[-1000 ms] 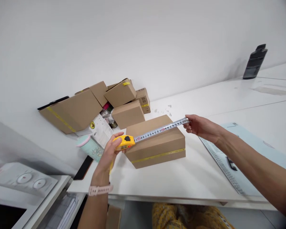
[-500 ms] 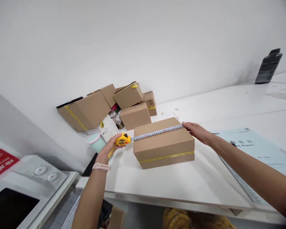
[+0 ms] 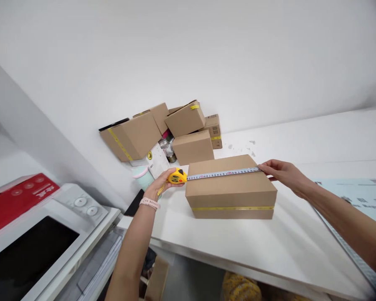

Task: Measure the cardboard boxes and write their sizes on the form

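A closed cardboard box with a yellow tape band lies on the white table. My left hand is closed round a yellow tape measure case at the box's left end. The steel tape blade runs flat along the box's top. My right hand pinches the blade's end at the box's right end. A pink watch strap sits on my left wrist.
A heap of cardboard boxes leans against the wall behind, with a mint cup and white packet beside it. A printer with a red panel stands lower left. A pale blue sheet lies at the right.
The tape came down from above the box to lie along its top, and my hands spread to its two ends. The view swung left, so the black object at far right dropped out.
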The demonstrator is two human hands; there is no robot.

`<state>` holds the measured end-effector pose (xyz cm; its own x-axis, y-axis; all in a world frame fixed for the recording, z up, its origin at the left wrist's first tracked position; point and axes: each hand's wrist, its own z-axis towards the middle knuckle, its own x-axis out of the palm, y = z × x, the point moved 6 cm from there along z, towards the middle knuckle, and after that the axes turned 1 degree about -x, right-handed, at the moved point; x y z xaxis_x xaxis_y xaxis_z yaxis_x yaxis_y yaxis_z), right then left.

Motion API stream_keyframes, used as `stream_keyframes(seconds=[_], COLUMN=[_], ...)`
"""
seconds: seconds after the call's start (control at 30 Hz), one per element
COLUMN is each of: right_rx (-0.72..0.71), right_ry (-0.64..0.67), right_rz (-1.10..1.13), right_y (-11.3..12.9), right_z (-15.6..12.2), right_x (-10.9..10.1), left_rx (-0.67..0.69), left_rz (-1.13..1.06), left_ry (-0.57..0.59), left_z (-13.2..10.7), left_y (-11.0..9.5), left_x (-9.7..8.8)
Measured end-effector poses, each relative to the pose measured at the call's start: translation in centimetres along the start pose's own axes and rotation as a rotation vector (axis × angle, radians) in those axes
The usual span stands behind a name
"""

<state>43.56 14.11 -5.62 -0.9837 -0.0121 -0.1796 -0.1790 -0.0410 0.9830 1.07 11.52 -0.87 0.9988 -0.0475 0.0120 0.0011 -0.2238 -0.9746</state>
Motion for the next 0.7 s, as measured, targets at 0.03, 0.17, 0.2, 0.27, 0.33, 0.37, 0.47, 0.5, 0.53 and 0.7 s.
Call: stream_keyframes(seconds=[0.03,0.17,0.2,0.27,0.33,0.37,0.47,0.5,0.53,0.7], right_rx=[0.001,0.011,0.015,0.025,0.038,0.047,0.076,0.085,0.093,0.107], right_ry=[-0.002,-0.007,-0.002,0.013,0.029,0.04,0.062,0.065,0.065,0.074], right_rz=[-0.001,-0.033,-0.041,-0.05,-0.048,-0.044,-0.037,-0.039,-0.041,-0.054], right_y=[-0.04,-0.11,-0.12,-0.16,-0.22,-0.26,-0.32,-0.31,-0.3,-0.07], right_z=[-0.02,-0.07,-0.06,-0.02,0.06,0.1,0.16,0.15,0.15,0.5], right_x=[0.01,0.01,0.02,0.04,0.05,0.07,0.13,0.13,0.11,-0.14], left_rx=[0.0,0.01,0.012,0.013,0.01,0.008,-0.002,-0.005,-0.011,-0.036], left_rz=[0.004,0.023,0.025,0.028,0.032,0.034,0.045,0.05,0.055,0.084], left_ry=[0.008,0.035,0.041,0.055,0.064,0.066,0.061,0.056,0.05,0.031], left_z=[0.08,0.37,0.43,0.52,0.59,0.63,0.77,0.81,0.86,0.75], left_y=[-0.01,-0.1,-0.1,-0.07,-0.02,0.01,0.07,0.07,0.07,-0.14], left_x=[-0.08,-0.46,-0.5,-0.51,-0.5,-0.5,-0.6,-0.65,-0.69,-0.61])
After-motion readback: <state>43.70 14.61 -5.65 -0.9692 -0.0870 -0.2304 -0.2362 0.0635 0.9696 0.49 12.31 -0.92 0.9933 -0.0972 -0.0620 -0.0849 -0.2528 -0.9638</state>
